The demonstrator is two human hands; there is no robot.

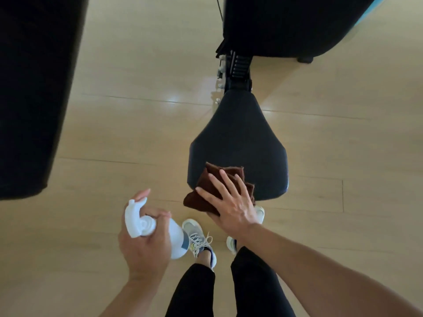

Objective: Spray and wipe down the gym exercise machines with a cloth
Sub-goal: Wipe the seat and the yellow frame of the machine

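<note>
Cloth (207,191), brown, folded, pressed flat on smooth padded seat (238,138).

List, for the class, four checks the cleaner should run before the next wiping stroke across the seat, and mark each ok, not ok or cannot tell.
1. Brown cloth lies on the near edge of the black seat pad: ok.
2. Right hand presses flat on the cloth, fingers spread: ok.
3. Left hand grips the white spray bottle, held off to the side of the seat: ok.
4. Seat already sprayed: cannot tell.
5. Rest of the pad free of objects: ok.
</note>
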